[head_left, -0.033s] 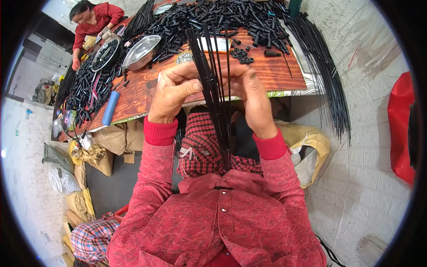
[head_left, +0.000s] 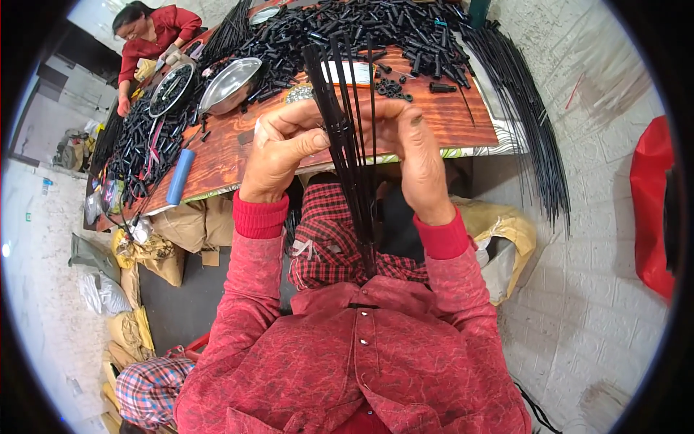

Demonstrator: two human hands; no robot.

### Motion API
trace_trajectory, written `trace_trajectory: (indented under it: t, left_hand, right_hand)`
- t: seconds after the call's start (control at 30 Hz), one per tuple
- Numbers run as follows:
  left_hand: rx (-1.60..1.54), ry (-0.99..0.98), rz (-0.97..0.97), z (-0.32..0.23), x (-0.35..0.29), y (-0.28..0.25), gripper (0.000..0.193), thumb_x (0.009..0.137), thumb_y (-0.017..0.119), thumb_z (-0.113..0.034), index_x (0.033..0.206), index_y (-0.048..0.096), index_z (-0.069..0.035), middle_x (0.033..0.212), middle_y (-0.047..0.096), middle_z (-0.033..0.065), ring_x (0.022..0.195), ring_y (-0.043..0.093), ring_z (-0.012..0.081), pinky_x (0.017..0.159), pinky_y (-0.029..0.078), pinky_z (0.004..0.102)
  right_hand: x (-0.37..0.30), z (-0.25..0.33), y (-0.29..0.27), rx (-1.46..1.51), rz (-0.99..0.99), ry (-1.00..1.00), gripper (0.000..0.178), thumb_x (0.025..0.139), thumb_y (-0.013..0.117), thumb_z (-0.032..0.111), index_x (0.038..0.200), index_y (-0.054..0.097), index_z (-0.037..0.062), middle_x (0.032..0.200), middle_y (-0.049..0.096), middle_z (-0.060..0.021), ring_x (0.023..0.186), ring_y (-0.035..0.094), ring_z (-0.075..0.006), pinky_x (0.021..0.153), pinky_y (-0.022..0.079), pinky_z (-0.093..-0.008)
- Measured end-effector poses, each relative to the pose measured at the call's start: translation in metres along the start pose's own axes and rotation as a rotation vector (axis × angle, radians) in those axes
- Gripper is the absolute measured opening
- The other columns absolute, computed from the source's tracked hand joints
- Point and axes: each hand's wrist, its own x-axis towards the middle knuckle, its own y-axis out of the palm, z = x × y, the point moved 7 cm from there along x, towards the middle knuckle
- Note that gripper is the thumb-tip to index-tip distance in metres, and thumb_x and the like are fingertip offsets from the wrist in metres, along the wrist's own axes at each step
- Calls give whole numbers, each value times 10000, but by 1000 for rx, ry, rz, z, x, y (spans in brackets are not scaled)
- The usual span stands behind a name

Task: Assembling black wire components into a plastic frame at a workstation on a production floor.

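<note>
A bundle of thin black rods [head_left: 352, 173] stands nearly upright in front of my chest, its lower end near my lap. My left hand [head_left: 278, 152] is closed round the bundle's upper part, thumb pressing from the left. A few rods on the right side stand apart from the thicker cluster. My right hand [head_left: 421, 155] is on the right with its thumb raised and away from the rods. Its fingers reach left behind the separate rods, partly hidden; whether they touch them I cannot tell.
The reddish wooden table [head_left: 448, 119] ahead bears a big heap of short black tubes [head_left: 361, 29], a metal bowl [head_left: 230, 85], small black rings [head_left: 392, 90] and a blue cylinder [head_left: 180, 176]. Long black rods [head_left: 528, 108] overhang its right edge. A co-worker [head_left: 155, 36] sits far left.
My right hand has shifted slightly to the right, and its thumb has turned a little. The left hand still grips the bundle in the same place.
</note>
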Motion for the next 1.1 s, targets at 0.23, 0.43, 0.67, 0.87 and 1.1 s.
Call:
trace_trajectory:
  t: [0.23,0.43,0.67,0.87,1.1]
  left_hand:
    - [48,17,-80,-8,-5,7,394,784,745,-30,1143,623,76,1029,694,138,887,664,157,825,538,281]
    - [91,-8,-142,1,-7,-3,393,784,742,-12,1152,625,60,987,700,117,824,660,128,729,533,249]
    - [-52,-16,-78,12,-5,-4,449,791,739,-21,1204,592,74,1083,680,149,957,663,196,880,519,313]
    - [-145,-10,-22,19,-5,-4,473,794,754,-67,1213,582,71,1086,674,175,1004,662,263,919,520,383]
    - [-137,-33,-4,19,-7,-4,454,797,753,-78,1201,595,54,1073,675,190,983,672,275,898,536,389]
  right_hand:
    - [28,66,23,123,10,-216,433,901,696,324,1142,573,-15,956,605,-18,873,561,-67,762,461,-202]
    - [38,67,20,-155,-110,-241,170,826,736,123,911,639,13,716,560,53,648,480,-27,572,393,-199]
    - [5,41,7,26,-116,-20,115,897,594,71,996,581,15,880,619,-3,742,576,-58,676,482,-208]
    - [-18,5,10,-21,-180,137,116,885,643,72,989,625,24,792,605,31,659,529,-18,592,429,-179]
    - [-25,15,12,-188,-242,10,109,861,662,33,969,655,17,799,624,29,671,539,-19,592,435,-189]
